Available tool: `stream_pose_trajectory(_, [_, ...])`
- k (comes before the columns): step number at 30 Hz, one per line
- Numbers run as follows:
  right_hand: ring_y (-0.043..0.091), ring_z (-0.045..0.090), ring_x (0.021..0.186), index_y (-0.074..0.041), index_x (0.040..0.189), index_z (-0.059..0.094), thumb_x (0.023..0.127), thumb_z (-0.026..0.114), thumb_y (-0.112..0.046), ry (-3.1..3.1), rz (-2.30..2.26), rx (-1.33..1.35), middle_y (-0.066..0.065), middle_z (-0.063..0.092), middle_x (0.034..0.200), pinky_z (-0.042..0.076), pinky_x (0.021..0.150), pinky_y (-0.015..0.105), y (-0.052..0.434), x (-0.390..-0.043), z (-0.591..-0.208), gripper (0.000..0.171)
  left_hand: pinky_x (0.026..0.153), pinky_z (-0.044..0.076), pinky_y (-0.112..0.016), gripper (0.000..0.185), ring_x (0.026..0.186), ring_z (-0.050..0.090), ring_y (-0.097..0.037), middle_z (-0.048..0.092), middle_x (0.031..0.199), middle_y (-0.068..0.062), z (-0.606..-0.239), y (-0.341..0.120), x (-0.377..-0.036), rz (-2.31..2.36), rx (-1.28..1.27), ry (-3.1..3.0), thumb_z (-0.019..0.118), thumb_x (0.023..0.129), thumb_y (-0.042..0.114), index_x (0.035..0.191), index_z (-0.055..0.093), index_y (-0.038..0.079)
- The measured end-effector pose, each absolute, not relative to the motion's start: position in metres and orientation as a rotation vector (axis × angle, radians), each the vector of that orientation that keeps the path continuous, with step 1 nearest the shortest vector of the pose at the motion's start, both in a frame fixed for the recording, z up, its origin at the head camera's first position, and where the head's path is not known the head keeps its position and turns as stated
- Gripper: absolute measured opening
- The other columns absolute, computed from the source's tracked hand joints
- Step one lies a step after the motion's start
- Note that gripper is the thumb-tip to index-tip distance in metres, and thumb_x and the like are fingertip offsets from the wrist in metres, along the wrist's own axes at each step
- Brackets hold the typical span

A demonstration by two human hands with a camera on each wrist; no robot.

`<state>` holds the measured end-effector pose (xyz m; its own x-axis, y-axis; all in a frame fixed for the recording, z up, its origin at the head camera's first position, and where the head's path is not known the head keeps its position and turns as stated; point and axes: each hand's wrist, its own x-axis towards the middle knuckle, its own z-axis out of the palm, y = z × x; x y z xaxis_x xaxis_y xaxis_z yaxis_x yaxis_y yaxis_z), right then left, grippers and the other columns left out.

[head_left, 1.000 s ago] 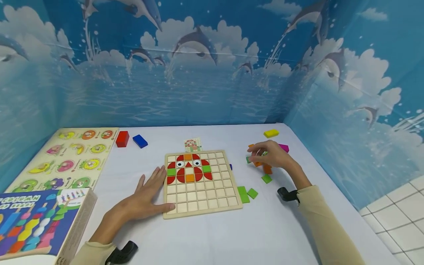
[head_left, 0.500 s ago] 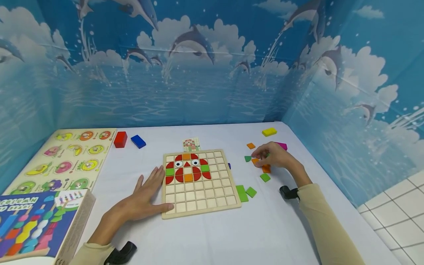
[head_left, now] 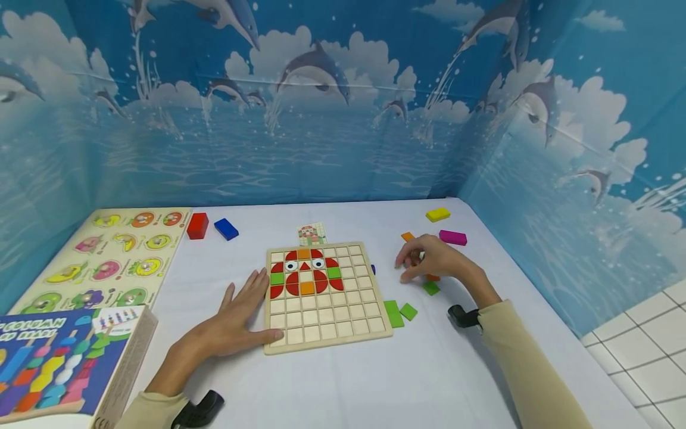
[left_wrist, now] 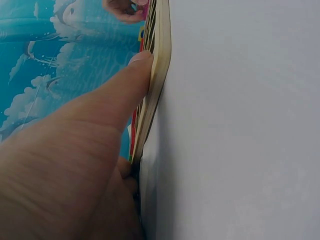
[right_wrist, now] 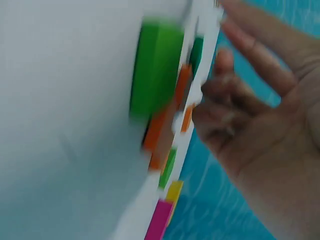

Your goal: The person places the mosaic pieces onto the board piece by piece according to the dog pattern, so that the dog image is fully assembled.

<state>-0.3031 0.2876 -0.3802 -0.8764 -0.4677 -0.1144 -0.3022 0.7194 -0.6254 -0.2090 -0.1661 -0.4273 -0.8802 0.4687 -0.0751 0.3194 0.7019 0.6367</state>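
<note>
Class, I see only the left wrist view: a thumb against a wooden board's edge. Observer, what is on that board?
Observer: The grid board carries a tile face in red, green and orange in its top rows; the lower rows are bare.
Operator: Where is the other hand?
Observer: The right hand is over loose tiles right of the board; I cannot tell whether its fingers pinch one.
Operator: Any guide to copy?
Observer: A small pattern card lies just behind the board.
</note>
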Motion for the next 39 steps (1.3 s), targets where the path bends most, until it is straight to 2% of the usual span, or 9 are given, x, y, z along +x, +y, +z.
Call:
stream_pose_trajectory(5, [0.019,0.06,0.079,-0.01,0.098,0.081,0.081,0.097,-0.017,2.481,-0.843,-0.819,0.002,0.067,0.084,0.052,0.071,0.025,0.264,-0.294,-0.38,0.024,0.127,-0.014,-0.07,0.125,0.167,-0.004,-0.04,0.008,0.181,-0.016,-0.428,-0.167,-0.21,0.942,0.624,2.674,0.08,0.086,0.067,0.172,0.016,0.004])
stream_pose_trajectory(13, [0.017,0.058,0.083,-0.016,0.086,0.08,0.075,0.101,-0.014,2.419,-0.758,-0.757,0.0,0.066,0.086,0.051,0.075,0.026,0.245,-0.283,-0.378,0.024,0.128,-0.014,-0.068,0.124,0.168,-0.006,-0.037,0.005,0.182,-0.014,-0.425,-0.166,-0.21,0.892,0.592,2.673,0.08,0.087,0.065,0.173,0.013,0.005])
stream_pose_trajectory(22, [0.014,0.057,0.076,-0.013,0.082,0.077,0.076,0.099,-0.01,2.387,-0.749,-0.83,-0.002,0.065,0.078,0.05,0.069,0.025,0.242,-0.283,-0.376,0.023,0.127,-0.014,-0.069,0.122,0.167,-0.005,-0.039,0.006,0.182,-0.016,-0.42,-0.168,-0.209,0.889,0.576,2.673,0.082,0.088,0.06,0.173,0.015,0.004])
stream_pose_trajectory(26, [0.013,0.058,0.073,-0.015,0.085,0.079,0.082,0.095,-0.011,2.413,-0.787,-0.85,-0.006,0.067,0.075,0.051,0.068,0.025,0.247,-0.288,-0.375,0.017,0.127,-0.014,-0.069,0.122,0.167,-0.005,-0.039,0.006,0.182,-0.015,-0.419,-0.168,-0.21,0.889,0.574,2.672,0.082,0.088,0.06,0.173,0.014,0.004])
stream_pose_trajectory(29, [0.014,0.063,0.077,-0.011,0.096,0.085,0.087,0.091,-0.009,2.434,-0.871,-0.896,-0.005,0.076,0.085,0.057,0.074,0.027,0.246,-0.29,-0.374,0.01,0.127,-0.014,-0.069,0.122,0.167,-0.005,-0.039,0.006,0.182,-0.015,-0.418,-0.168,-0.211,0.888,0.577,2.674,0.082,0.088,0.06,0.173,0.014,0.004])
stream_pose_trajectory(33, [0.015,0.069,0.082,-0.002,0.111,0.085,0.091,0.086,-0.005,2.439,-1.016,-0.926,0.001,0.082,0.097,0.062,0.078,0.03,0.229,-0.285,-0.371,0.02,0.127,-0.014,-0.069,0.122,0.167,-0.004,-0.039,0.006,0.182,-0.015,-0.418,-0.168,-0.212,0.893,0.585,2.673,0.082,0.088,0.06,0.173,0.014,0.004])
stream_pose_trajectory(35, [0.015,0.071,0.082,0.0,0.111,0.084,0.091,0.086,-0.004,2.441,-1.075,-0.934,0.003,0.082,0.095,0.062,0.076,0.031,0.216,-0.279,-0.37,0.021,0.127,-0.014,-0.069,0.122,0.167,-0.005,-0.039,0.006,0.182,-0.015,-0.418,-0.167,-0.211,0.89,0.589,2.669,0.081,0.088,0.06,0.173,0.014,0.004])
stream_pose_trajectory(39, [0.013,0.073,0.077,-0.004,0.1,0.084,0.089,0.089,-0.005,2.461,-1.154,-0.987,0.0,0.08,0.086,0.062,0.071,0.03,0.187,-0.265,-0.371,0.013,0.128,-0.014,-0.069,0.122,0.168,-0.006,-0.037,0.006,0.182,-0.014,-0.42,-0.164,-0.21,0.876,0.593,2.667,0.081,0.088,0.062,0.173,0.014,0.005])
